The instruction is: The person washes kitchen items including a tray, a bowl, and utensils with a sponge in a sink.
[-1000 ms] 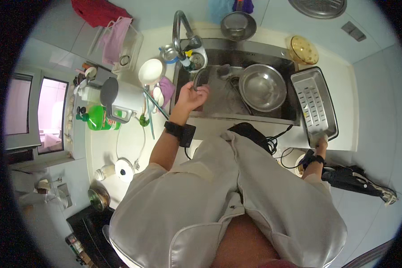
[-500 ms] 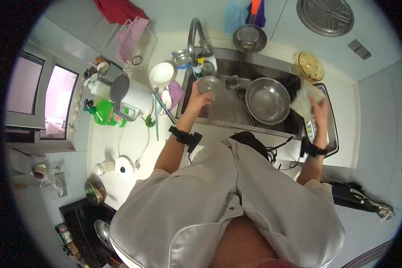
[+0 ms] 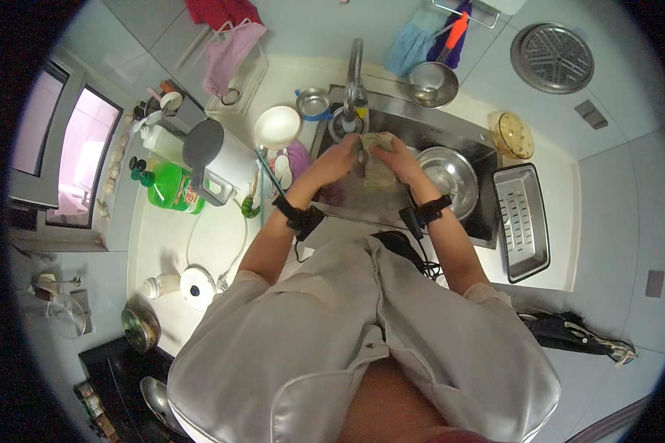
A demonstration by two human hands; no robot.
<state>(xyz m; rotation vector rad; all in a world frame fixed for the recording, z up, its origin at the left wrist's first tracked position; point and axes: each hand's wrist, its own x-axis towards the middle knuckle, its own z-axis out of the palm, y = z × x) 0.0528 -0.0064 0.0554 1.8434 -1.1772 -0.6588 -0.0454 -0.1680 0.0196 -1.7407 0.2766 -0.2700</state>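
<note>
My left hand [image 3: 341, 156] is closed around a small metal dish, mostly covered by my fingers and a pale greenish cloth [image 3: 377, 170]. My right hand [image 3: 394, 156] grips that cloth against the dish, above the left half of the steel sink [image 3: 362, 203]. A large steel bowl [image 3: 459, 188] sits in the sink's right half, partly behind my right forearm. The curved faucet [image 3: 356, 59] stands just beyond my hands.
A ridged steel tray [image 3: 523, 258] and amber dish [image 3: 513, 136] stand at the right. To the left are a white bowl [image 3: 277, 127], grey-lidded jug [image 3: 225, 181] and green bottle [image 3: 170, 192]. A steel pan [image 3: 432, 87] is behind the sink.
My right hand has left the tray at the right with the cloth and moved left to meet my left hand, where the cloth now covers the small dish.
</note>
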